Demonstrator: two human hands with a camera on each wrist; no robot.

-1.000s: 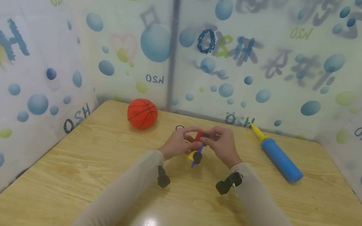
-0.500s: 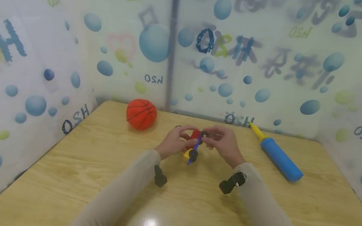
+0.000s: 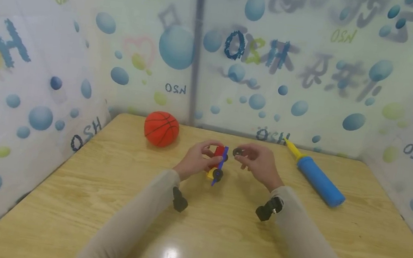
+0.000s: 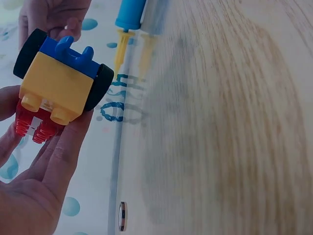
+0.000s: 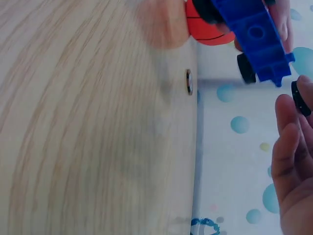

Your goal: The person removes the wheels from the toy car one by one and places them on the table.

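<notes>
My left hand (image 3: 195, 160) grips a small toy block car (image 3: 222, 157) by its red block, above the table. The left wrist view shows its yellow block (image 4: 57, 88) in front of the red block (image 4: 36, 122), with two black wheels at the blue end. Its blue chassis (image 5: 257, 36) faces the right wrist camera, with a black wheel (image 5: 246, 68) at one edge. Just to the right, my right hand (image 3: 261, 163) pinches a loose black wheel (image 5: 300, 98) between thumb and fingertips, apart from the car.
An orange-red toy basketball (image 3: 161, 129) rests at the back left of the wooden table (image 3: 207, 239). A blue and yellow hand pump (image 3: 320, 180) lies at the right. Near the back edge stands a small dark-rimmed disc (image 5: 189, 82). Patterned walls enclose the back and sides.
My right hand has drawn away rightwards from the car with the black wheel, leaving a gap between them. My left hand has shifted slightly left with the car.
</notes>
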